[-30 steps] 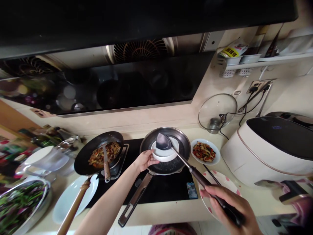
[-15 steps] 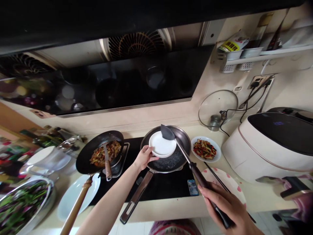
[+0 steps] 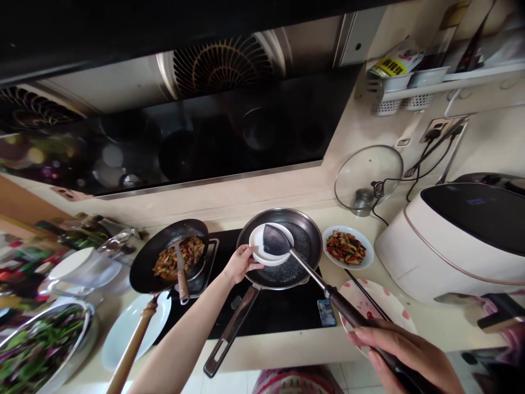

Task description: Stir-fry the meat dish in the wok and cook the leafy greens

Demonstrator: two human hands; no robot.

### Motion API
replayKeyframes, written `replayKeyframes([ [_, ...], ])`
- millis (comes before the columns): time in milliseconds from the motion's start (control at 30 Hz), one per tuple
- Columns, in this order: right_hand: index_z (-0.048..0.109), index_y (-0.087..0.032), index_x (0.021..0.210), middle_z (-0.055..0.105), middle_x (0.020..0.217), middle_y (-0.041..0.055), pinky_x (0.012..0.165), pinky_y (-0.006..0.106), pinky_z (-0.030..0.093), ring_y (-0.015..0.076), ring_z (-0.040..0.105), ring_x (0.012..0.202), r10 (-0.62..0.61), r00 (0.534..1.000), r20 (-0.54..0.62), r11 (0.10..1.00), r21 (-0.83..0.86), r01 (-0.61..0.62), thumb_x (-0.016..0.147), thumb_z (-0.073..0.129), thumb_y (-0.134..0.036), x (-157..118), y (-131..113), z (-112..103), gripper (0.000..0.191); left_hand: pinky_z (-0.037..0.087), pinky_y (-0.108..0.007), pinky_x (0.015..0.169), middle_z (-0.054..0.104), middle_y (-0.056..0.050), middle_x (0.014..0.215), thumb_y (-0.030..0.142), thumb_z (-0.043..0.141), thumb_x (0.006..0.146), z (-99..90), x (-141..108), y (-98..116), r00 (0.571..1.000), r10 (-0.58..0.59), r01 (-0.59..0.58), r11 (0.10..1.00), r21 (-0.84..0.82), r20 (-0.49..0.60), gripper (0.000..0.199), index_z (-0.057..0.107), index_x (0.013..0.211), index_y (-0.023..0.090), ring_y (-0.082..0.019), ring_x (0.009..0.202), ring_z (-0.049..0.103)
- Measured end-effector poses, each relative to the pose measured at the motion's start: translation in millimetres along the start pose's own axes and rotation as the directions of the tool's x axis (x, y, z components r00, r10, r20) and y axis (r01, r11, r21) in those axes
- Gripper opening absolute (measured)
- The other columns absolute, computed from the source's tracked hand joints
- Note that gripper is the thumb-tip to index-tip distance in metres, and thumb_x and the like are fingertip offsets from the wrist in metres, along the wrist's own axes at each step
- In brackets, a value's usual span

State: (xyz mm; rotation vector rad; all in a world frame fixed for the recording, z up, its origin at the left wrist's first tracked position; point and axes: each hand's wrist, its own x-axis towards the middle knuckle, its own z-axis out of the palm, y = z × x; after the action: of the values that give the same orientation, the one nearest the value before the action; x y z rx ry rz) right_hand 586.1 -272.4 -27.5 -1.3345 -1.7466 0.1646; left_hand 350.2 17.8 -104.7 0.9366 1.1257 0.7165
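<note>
Black stovetop [image 3: 283, 314] carries a wok [image 3: 141, 268] beside the frying pan [image 3: 309, 235]

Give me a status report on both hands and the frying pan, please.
Left hand gripping white dish over frying pan. Right hand holding spatula. Spatula blade partly hiding dish.

In the left hand [image 3: 241, 265], the small round dish [image 3: 267, 257] is plain white, above a dark grey round metal frying pan [image 3: 304, 242]. The long-handled spatula [image 3: 344, 307] in the right hand [image 3: 410, 350] has a dark grey blade and brown handle. Just beyond that grip, the round plate [image 3: 396, 302] is cream with pinkish-red spots.
</note>
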Motion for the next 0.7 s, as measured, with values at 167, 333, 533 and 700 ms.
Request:
replayKeyframes([
  [167,0.056,-0.023,0.119,0.071,0.095,0.0054,0.080,0.022,0.057,0.0166,0.069,0.087,-0.059,0.998,0.010,0.998,-0.007,0.059,0.088,0.051,-0.010,10.6,13.0,25.6,0.034,0.063,-0.032,0.052,0.060,-0.002,0.069,0.018,0.052,0.089,0.0,-3.1,3.7,0.998,-0.060,0.058,0.997,0.058,0.029,0.008,0.048,0.084,0.014,-0.013,0.055,0.063],
  [333,0.056,-0.020,0.121,0.069,0.097,0.0091,0.075,0.024,0.059,0.0179,0.069,0.085,-0.128,0.991,0.034,0.978,-0.159,0.132,0.088,0.049,-0.009,4.5,27.6,36.3,0.035,0.062,-0.033,0.047,0.050,0.005,0.067,0.025,0.060,0.085,-0.4,-0.2,10.6,0.998,0.061,-0.054,0.982,0.179,-0.034,0.019,0.042,0.086,0.019,-0.010,0.054,0.057],
  [533,0.060,-0.023,0.118,0.072,0.096,0.0049,0.075,0.018,0.057,0.0166,0.070,0.084,-0.110,0.994,0.028,0.975,-0.192,0.113,0.089,0.051,-0.016,-10.1,21.5,19.8,0.031,0.053,-0.023,0.037,0.052,0.003,0.082,0.032,0.074,0.068,2.6,3.8,16.1,0.942,0.332,-0.316,0.847,0.428,0.039,0.043,0.043,0.097,0.024,-0.013,0.062,0.057],
  [700,0.061,-0.021,0.123,0.068,0.113,0.0106,0.083,0.022,0.056,0.0200,0.068,0.098,-0.128,0.992,-0.007,0.959,-0.254,0.122,0.085,0.053,-0.010,-35.9,31.3,35.9,0.041,0.055,-0.028,0.051,0.057,-0.002,0.094,0.034,0.069,0.069,9.1,-1.1,28.5,0.876,0.452,-0.459,0.672,0.581,0.168,0.043,0.044,0.104,0.024,-0.021,0.082,0.061],
])
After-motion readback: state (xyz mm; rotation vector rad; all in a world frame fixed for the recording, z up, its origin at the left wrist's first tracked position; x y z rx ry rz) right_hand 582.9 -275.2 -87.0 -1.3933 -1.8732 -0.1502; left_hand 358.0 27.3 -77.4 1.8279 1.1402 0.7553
